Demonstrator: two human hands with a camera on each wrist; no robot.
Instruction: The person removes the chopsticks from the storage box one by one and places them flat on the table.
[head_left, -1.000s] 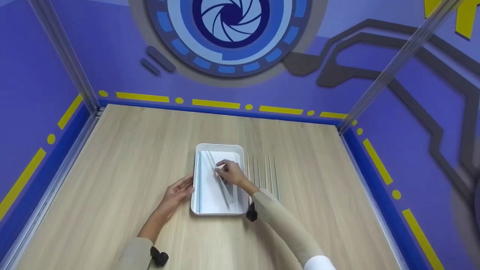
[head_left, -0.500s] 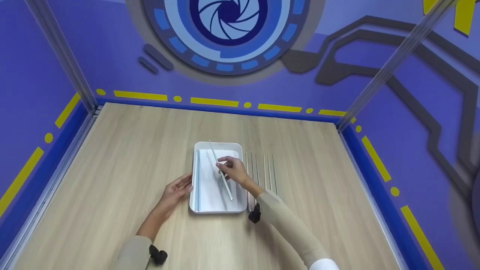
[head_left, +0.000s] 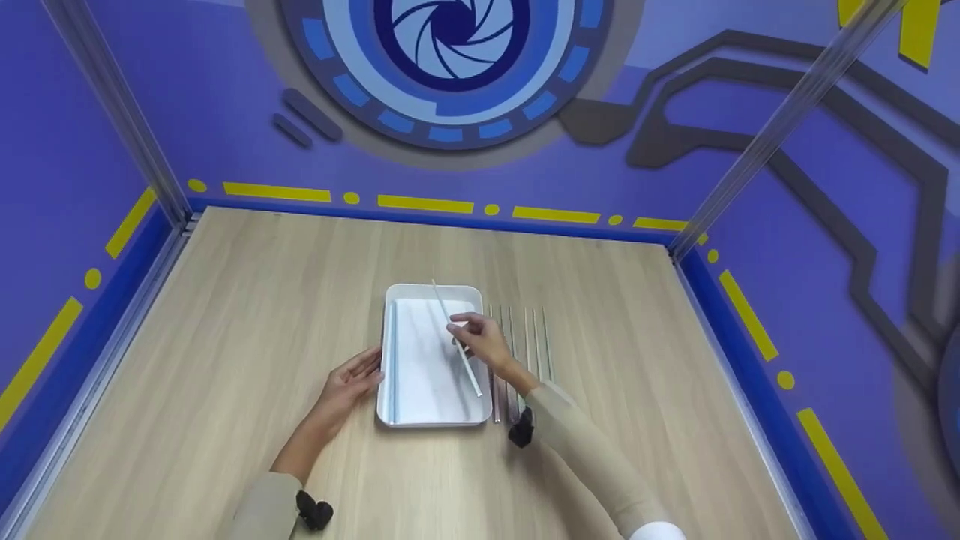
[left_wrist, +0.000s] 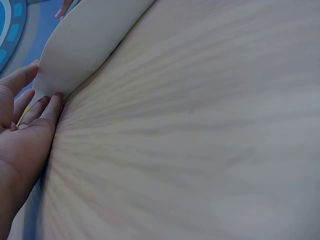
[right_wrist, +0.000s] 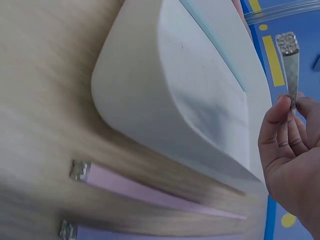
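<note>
A white tray point(head_left: 435, 421) lies on the wooden table, with a light blue chopstick point(head_left: 395, 360) along the left side of its floor. My left hand point(head_left: 351, 386) rests against the tray's left wall, its fingers fairly straight and the thumb near the rim. Over the right half of the tray, my right hand point(head_left: 484, 341) pinches a pale chopstick point(head_left: 470, 373) between thumb and fingers. In the right wrist view that chopstick's thick end point(right_wrist: 287, 45) is silvery and patterned, raised above the tray.
Several chopsticks lie side by side on the table to the right of the tray, among them a pink chopstick point(right_wrist: 145, 192) and a purple chopstick point(right_wrist: 150, 234). My right forearm covers part of them. Blue printed walls point(head_left: 525, 172) surround the table.
My right hand has lifted the pale chopstick up from low in the tray and carried it rightward. The left hand stays at the tray's left wall.
</note>
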